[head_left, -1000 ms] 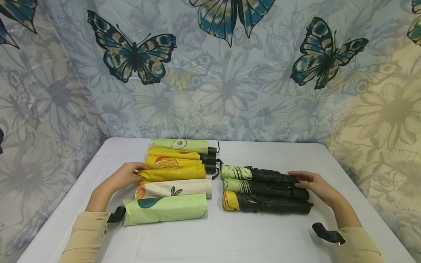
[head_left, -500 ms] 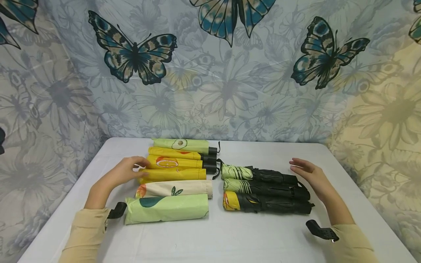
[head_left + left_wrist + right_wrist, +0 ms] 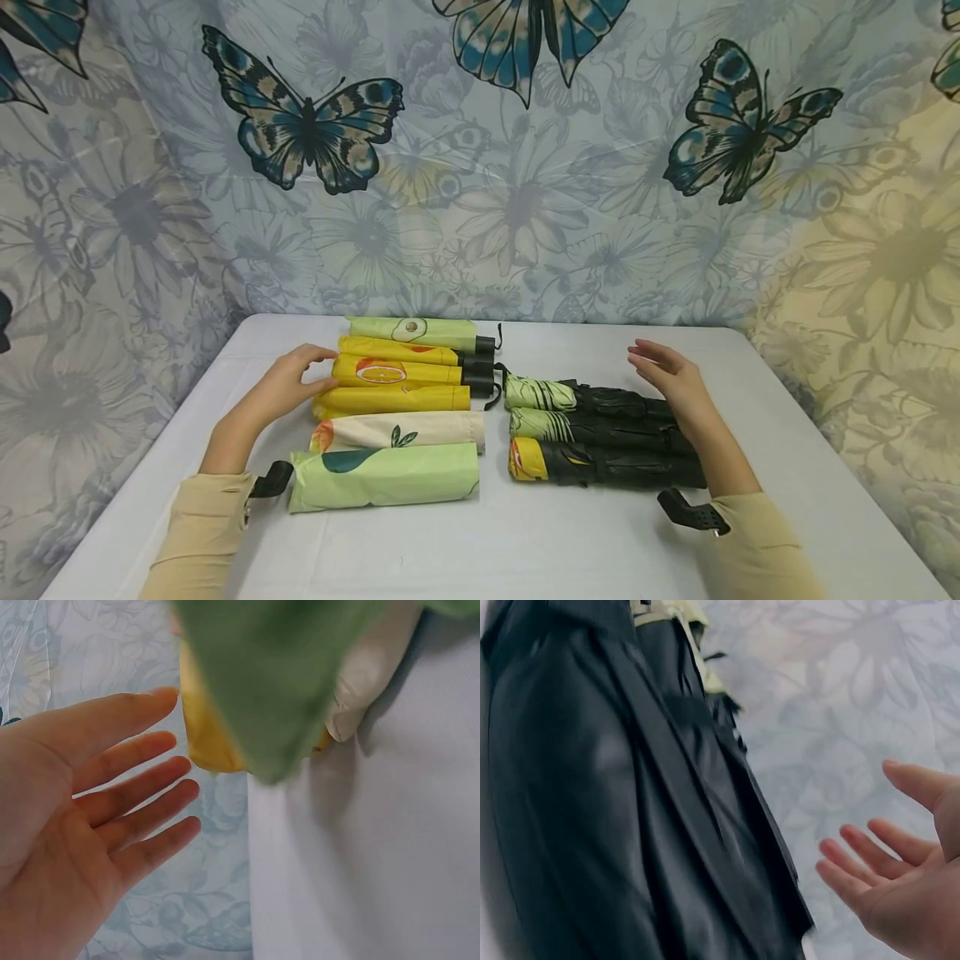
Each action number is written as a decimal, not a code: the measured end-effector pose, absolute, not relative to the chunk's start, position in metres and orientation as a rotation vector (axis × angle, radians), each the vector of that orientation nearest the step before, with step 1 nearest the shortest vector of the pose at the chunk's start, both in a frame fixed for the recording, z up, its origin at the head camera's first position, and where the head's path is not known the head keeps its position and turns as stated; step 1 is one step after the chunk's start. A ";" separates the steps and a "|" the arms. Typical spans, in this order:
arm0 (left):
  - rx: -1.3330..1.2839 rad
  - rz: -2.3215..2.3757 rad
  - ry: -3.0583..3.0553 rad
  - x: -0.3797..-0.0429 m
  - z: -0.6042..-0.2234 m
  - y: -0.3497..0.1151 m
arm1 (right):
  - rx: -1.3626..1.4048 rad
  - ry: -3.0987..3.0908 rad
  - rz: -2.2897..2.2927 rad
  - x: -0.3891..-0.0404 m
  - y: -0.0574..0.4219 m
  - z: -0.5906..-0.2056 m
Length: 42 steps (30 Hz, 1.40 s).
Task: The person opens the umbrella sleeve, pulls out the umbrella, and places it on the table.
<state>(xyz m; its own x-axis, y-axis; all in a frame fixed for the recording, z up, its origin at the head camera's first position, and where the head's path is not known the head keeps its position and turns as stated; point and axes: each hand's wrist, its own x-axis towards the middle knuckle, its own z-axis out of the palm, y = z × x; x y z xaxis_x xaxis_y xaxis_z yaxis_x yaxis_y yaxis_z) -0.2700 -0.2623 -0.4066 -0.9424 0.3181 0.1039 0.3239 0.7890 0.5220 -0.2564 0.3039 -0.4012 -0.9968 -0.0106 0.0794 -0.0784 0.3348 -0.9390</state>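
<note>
In the head view, there's your left hand point(image 3: 276, 387) at the left ends of three yellow umbrellas point(image 3: 423, 374), thumb apart from the fingers, gripping nothing. Nearer you on the desk point(image 3: 570, 542) lie a cream roll point(image 3: 438, 429) and a green roll point(image 3: 423, 475). Your right hand point(image 3: 678, 379), loosely spread, is by the right ends of three black umbrellas point(image 3: 622, 429).

Over to your left wrist: fingers spread, thumb tip just beside the yellow; whether they touch, I can't tell.

Your right wrist: fingers slightly bent, holding nothing, apart from the black umbrellas.
</note>
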 end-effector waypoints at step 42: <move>-0.597 -1.081 -2.884 -0.279 -0.432 -0.266 | 0.073 -2.484 2.075 -0.271 0.160 -0.402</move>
<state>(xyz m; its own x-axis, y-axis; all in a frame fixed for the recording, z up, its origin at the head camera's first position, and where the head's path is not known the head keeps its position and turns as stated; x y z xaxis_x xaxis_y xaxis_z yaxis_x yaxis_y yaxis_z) -0.2790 -0.2661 -0.4317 -0.9275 0.3484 0.1351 0.3514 0.6899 0.6329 -0.2705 0.1605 -0.4017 -0.9944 -0.0959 -0.0443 0.0265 0.1794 -0.9834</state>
